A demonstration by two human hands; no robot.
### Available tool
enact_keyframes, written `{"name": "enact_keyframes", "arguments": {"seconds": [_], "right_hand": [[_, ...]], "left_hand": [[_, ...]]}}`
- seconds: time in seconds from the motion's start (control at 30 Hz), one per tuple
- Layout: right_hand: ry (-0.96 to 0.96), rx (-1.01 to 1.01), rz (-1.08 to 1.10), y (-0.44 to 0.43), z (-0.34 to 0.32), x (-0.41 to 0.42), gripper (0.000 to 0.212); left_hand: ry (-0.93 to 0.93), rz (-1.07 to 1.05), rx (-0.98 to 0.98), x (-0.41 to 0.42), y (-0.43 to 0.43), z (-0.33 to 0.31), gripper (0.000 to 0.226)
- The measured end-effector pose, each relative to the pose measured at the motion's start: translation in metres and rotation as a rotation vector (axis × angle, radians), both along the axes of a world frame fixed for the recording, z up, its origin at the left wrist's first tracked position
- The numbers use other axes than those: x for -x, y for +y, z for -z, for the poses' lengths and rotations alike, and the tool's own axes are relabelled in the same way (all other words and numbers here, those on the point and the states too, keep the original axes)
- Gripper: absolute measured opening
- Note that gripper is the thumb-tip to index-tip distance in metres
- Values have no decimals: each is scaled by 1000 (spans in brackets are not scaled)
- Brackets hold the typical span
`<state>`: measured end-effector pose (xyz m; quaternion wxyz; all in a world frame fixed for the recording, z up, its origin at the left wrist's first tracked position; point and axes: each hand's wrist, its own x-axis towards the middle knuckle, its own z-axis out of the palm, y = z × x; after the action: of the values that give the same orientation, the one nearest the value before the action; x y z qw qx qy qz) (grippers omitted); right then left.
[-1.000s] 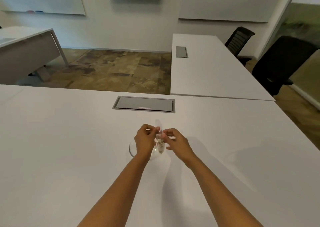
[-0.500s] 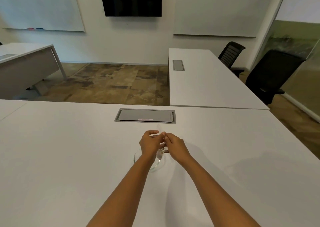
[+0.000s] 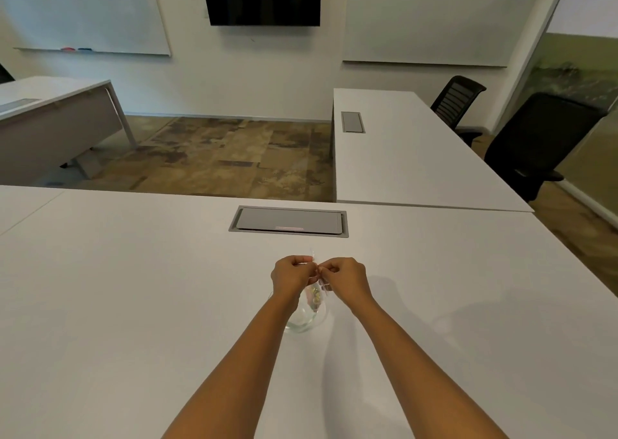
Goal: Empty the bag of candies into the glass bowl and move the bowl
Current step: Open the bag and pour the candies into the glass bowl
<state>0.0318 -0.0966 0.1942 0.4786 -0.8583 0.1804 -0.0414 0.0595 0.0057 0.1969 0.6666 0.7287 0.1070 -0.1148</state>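
A small clear plastic bag of candies (image 3: 314, 293) hangs between my two hands, directly above the glass bowl (image 3: 309, 320). My left hand (image 3: 290, 276) pinches the bag's top edge from the left. My right hand (image 3: 344, 277) pinches it from the right, and the fingertips almost touch. A few pale candies show at the bag's bottom. The clear bowl stands on the white table (image 3: 133, 304), partly hidden behind my left wrist. I cannot tell whether anything lies in the bowl.
A grey cable hatch (image 3: 289, 221) is set into the table beyond my hands. A second white table (image 3: 411, 157) joins at the far right, with two black chairs (image 3: 531, 144) beside it. Another desk (image 3: 50, 114) stands far left.
Both hands with the bag stay over the bowl; the fingertips have closed together at the bag's top. The camera has tilted up, showing more of the wall and screen.
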Motion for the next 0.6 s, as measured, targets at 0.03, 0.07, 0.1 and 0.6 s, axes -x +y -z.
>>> {"name": "enact_keyframes", "arguments": {"seconds": [0.03,0.07,0.1,0.6], "right_hand": [[0,15,6,1,0,-1,20],[0,32,7,2,-2,-2,19],[11,42,3,2,1,-6,19],[58,77,23,-13,20,-31,18]], "left_hand": [[5,-4,3,-1,1,1,25],[9,-4,2,-2,1,1,25],[19,-15,-6,-5,0,5,24],[-53,-12,-287,-19,-24,18,11]]}}
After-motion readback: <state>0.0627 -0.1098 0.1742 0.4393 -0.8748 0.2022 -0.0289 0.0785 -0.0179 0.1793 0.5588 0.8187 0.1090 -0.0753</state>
